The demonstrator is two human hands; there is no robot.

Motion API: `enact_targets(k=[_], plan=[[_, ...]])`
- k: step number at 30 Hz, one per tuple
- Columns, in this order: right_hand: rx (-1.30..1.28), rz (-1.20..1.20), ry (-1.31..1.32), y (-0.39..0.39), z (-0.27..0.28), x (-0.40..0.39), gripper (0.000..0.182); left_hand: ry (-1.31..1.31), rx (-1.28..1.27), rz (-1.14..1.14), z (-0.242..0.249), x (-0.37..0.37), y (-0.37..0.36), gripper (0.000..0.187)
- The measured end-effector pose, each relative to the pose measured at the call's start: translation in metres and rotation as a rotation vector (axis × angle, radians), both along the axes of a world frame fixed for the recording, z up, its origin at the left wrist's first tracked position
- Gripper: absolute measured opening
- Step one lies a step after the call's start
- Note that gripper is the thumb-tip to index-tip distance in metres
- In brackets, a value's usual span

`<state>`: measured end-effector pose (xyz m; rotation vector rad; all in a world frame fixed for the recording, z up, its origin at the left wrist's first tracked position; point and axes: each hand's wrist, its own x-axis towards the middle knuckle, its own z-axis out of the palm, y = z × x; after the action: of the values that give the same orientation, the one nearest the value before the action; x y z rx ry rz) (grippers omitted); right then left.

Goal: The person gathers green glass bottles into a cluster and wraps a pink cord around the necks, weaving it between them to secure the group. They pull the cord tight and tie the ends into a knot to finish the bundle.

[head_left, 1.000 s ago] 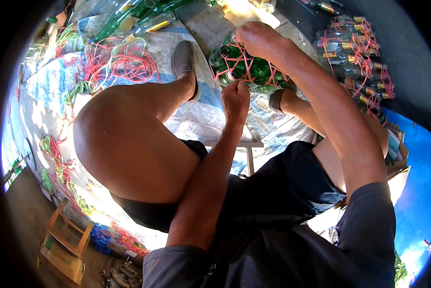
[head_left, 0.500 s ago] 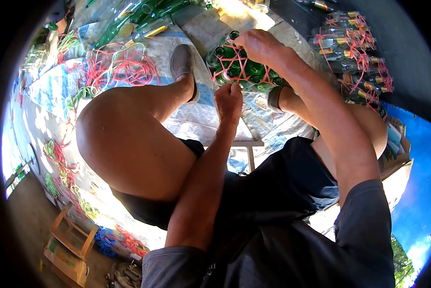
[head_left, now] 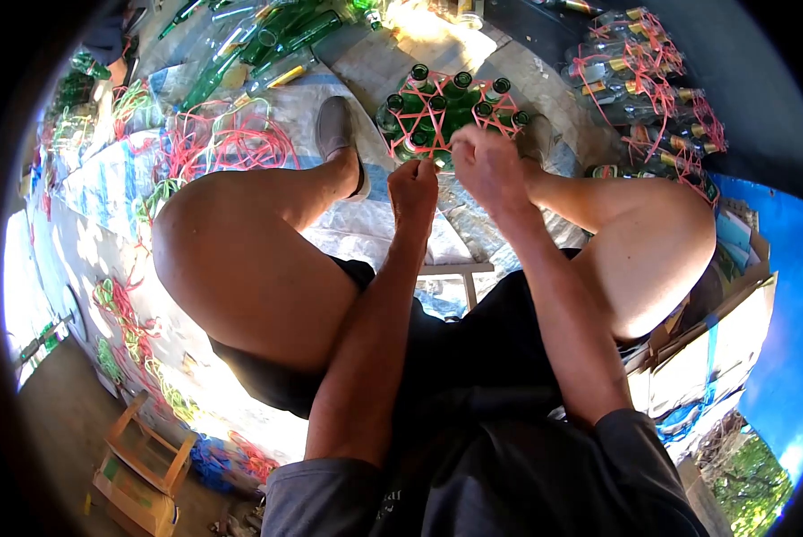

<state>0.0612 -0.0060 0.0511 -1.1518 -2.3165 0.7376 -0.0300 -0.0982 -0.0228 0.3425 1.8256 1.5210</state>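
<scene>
Between my feet stands a cluster of upright green glass bottles point(head_left: 460, 118), their necks laced together with pink plastic strap point(head_left: 410, 116). My left hand point(head_left: 412, 190) is closed at the near edge of the cluster, pinching the pink strap where it comes off the bottles. Just to its right, my right hand point(head_left: 489, 166) is curled closed in front of the nearest bottles and slightly blurred. Whatever lies between its fingers is hidden from view.
Loose green bottles point(head_left: 281, 36) lie at the upper left, near tangled pink strap point(head_left: 227, 139). Bundles of strapped clear bottles point(head_left: 630, 85) line the right side. A wooden stool point(head_left: 142, 470) is at lower left, a cardboard box point(head_left: 715, 313) at right. Another person is partly visible at upper left.
My right hand has come from the far side of the bottles down towards me, beside my left hand, uncovering the bottle necks. My left hand has stayed almost in place.
</scene>
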Motion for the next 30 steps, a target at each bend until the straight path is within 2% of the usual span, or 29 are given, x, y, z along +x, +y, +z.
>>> enact_targets(k=[1, 2, 4, 5, 8, 10, 13, 15, 19, 22, 25, 27, 28, 29, 30], plan=[[-0.114, -0.053, 0.002, -0.014, -0.004, 0.004, 0.019, -0.018, 0.011, -0.02, -0.001, -0.001, -0.002, 0.027], [-0.218, -0.057, 0.141, -0.025, -0.021, 0.009, 0.018, -0.038, 0.0, -0.027, 0.004, -0.002, -0.003, 0.026], [-0.518, -0.054, 0.066, -0.036, -0.024, 0.012, 0.021, -0.074, -0.024, -0.04, 0.015, -0.004, -0.005, 0.026], [-0.648, -0.065, 0.149, -0.04, -0.052, 0.015, 0.027, -0.064, -0.023, -0.056, 0.017, -0.005, -0.007, 0.026], [-0.958, -0.185, 0.416, -0.046, -0.043, 0.003, 0.033, -0.073, -0.007, -0.077, 0.011, -0.005, -0.01, 0.026], [-1.024, -0.182, 0.419, -0.043, -0.037, 0.001, 0.034, -0.134, 0.009, -0.056, 0.0, -0.004, -0.013, 0.026], [-1.13, -0.2, 0.4, -0.041, -0.027, -0.002, 0.031, -0.023, -0.094, -0.161, 0.013, -0.01, -0.021, 0.027], [-1.183, -0.218, 0.337, -0.038, -0.023, -0.003, 0.031, -0.052, -0.178, -0.204, 0.026, -0.012, -0.024, 0.028], [-1.185, -0.16, 0.435, -0.037, -0.04, -0.001, 0.025, -0.257, -0.321, -0.299, 0.051, -0.018, -0.029, 0.031], [-1.148, -0.129, 0.449, -0.035, -0.047, -0.002, 0.022, -0.219, -0.422, -0.449, 0.051, -0.027, -0.028, 0.032], [-0.997, -0.101, 0.411, -0.035, -0.05, -0.003, 0.021, 0.24, -0.395, -0.589, 0.002, -0.04, -0.034, 0.029], [-0.859, -0.044, 0.4, -0.035, -0.05, 0.0, 0.021, 0.627, -0.331, -0.521, 0.027, -0.044, -0.03, 0.027], [-0.913, -0.091, 0.439, -0.038, -0.044, -0.001, 0.019, 0.819, -0.294, -0.483, 0.049, -0.045, -0.026, 0.027], [-0.966, -0.138, 0.477, -0.042, -0.033, -0.006, 0.017, 0.799, -0.331, -0.473, 0.079, -0.045, -0.02, 0.018], [-1.017, -0.184, 0.516, -0.043, -0.03, -0.007, 0.015, 0.853, -0.219, -0.456, 0.081, -0.046, -0.017, 0.017]])
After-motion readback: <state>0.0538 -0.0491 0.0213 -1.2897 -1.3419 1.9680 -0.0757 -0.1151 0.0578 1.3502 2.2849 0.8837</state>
